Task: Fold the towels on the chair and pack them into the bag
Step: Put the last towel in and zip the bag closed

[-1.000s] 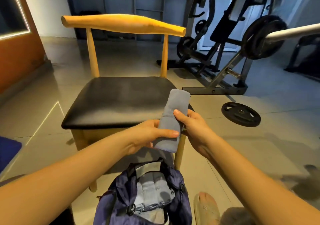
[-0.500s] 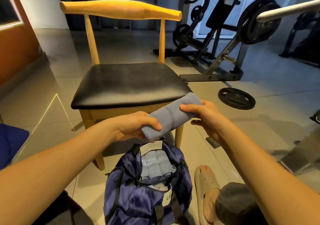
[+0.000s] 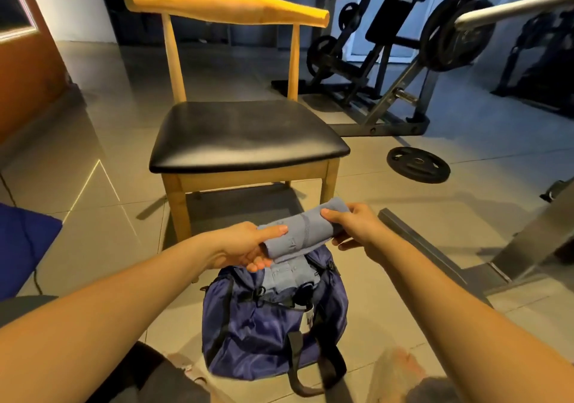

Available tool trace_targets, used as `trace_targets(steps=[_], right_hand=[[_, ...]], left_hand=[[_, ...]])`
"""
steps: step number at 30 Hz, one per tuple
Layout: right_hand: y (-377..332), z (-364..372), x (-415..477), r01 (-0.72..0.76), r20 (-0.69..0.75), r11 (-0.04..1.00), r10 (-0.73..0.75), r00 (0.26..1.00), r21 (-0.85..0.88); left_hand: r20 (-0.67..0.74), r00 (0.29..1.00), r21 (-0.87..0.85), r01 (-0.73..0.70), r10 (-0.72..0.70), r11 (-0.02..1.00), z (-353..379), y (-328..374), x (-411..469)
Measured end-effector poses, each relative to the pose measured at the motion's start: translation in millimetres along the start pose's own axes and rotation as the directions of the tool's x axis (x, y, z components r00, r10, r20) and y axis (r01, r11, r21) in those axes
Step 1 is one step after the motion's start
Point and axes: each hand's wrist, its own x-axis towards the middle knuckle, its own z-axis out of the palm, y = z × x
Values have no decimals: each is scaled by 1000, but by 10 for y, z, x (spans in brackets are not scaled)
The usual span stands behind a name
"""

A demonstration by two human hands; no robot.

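Observation:
A folded grey-blue towel [image 3: 302,230] lies almost level between my hands, just above the open mouth of the purple bag [image 3: 264,328] on the floor. My left hand [image 3: 248,244] grips its near left end, thumb on top and fingers underneath. My right hand [image 3: 351,225] pinches its far right end. Inside the bag more folded grey towels [image 3: 287,275] show. The wooden chair [image 3: 245,135] with a black seat stands behind the bag, and its seat is bare.
A weight plate [image 3: 417,164] lies on the tiled floor right of the chair, with a gym machine [image 3: 388,61] behind it. A metal bar [image 3: 431,247] runs along the floor at right. A blue cushion [image 3: 21,244] is at the left edge.
The towel has turned from upright to nearly level and come down from seat height to just over the bag's mouth. Both hands kept hold of it and moved toward me.

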Motion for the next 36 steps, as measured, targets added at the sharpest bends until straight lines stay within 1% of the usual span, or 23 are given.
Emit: trace_targets(steps=[2,4,6,7,10,11,13,14,15,16,18,21,23,24,25,26,27,28,30,31,32,33,36], right_hand=[[174,74,82,-23,-30,1000,23,999,18],[370,123,157,-35,-70,998,38,997,45],[592,159,226,-60,-94,997,65,993,55],[708,175,267,-81,-93,995,85,992,52],[1051,240,401,-163,-44,986,165,985,41],[1153,276,448,-190,-16,981,190,982,28],[1330,377,529,-215,25,977,214,976,9],[1401,435,567,-213,38,977,212,976,18],[1457,495,612,-206,53,978,204,978,35],[1490,555,647,-192,76,980,188,979,48],[1524,656,720,-149,111,986,141,984,74],[1549,700,804,-104,100,990,94,991,98],[1634,678,815,-133,104,979,118,988,152],[1700,662,812,-171,93,965,156,983,197],[1792,650,810,-210,74,956,199,977,203],[1897,653,808,-232,58,960,225,973,156],[2030,665,820,-222,55,975,221,974,27],[2161,688,839,-191,81,973,202,976,-126],[2354,764,881,-100,184,911,186,965,-400],[2417,792,908,-66,217,870,195,956,-488],[2463,824,928,-56,232,848,207,950,-528],[2488,857,937,-77,232,845,231,945,-530],[2525,948,954,-177,226,872,306,925,-456]], left_hand=[[14,999,-22,46,-46,999,-21,-105,144],[67,997,-38,48,-45,998,-43,-221,334],[128,989,-6,72,-70,997,-19,-359,539],[128,988,32,85,-89,996,-2,-450,659],[45,992,225,105,-118,969,18,-747,994],[41,992,303,102,-120,947,8,-838,1093],[77,987,477,89,-143,874,-23,-953,1261],[111,982,571,61,-151,819,-32,-946,1327],[149,977,626,25,-151,780,-29,-896,1377],[180,975,632,-10,-133,775,-15,-825,1429],[207,976,576,-60,-75,815,50,-691,1525],[224,974,525,-87,-39,846,162,-701,1717],[194,980,526,-65,-45,848,169,-811,1847],[162,985,517,-42,-50,855,149,-854,1896],[123,991,500,-17,-51,866,119,-895,1937],[85,995,484,0,-47,875,88,-933,1984],[58,998,469,6,-38,883,58,-980,2042],[42,999,467,-3,-19,884,47,-1013,2091],[6,999,536,-39,43,844,52,-1042,2156],[-29,995,586,-57,91,808,50,-1069,2193],[-62,988,640,-68,140,765,42,-1092,2225],[-82,983,678,-66,165,732,31,-1106,2238],[-73,985,713,-60,159,699,-14,-1175,2294]])
